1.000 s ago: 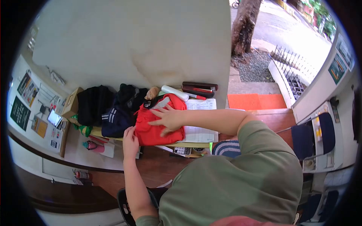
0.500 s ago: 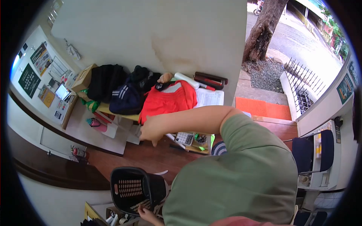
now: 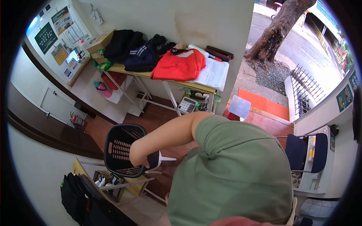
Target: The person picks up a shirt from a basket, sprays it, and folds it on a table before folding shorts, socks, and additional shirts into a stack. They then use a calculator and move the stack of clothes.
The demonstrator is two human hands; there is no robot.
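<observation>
A black plastic basket [image 3: 120,150] with slotted sides stands tilted at the left centre, beside the white legs of a stool or chair [image 3: 166,158]. From the green-sleeved shoulder, my right arm stretches left, and my right hand [image 3: 139,155] is over the basket's right side; its fingers are mostly hidden. Only a small part of my left hand [image 3: 166,197] shows at my torso's lower left edge, its fingers unclear. Red folded clothing [image 3: 179,64] lies on the narrow yellow-topped table [image 3: 141,73], beside dark blue clothing with white stripes [image 3: 140,58] and papers [image 3: 215,73].
A calculator [image 3: 187,104] and a small bin of items sit under the table. Dark garments [image 3: 81,196] hang at the lower left. A fire extinguisher [image 3: 78,120] is near the door. Blue chairs [image 3: 320,152] stand right, and an orange mat [image 3: 260,103] lies at the doorway.
My right hand has moved from beside the red clothing down to the basket. My left hand has left the basket's lower rim and is now mostly out of sight. The view has shifted.
</observation>
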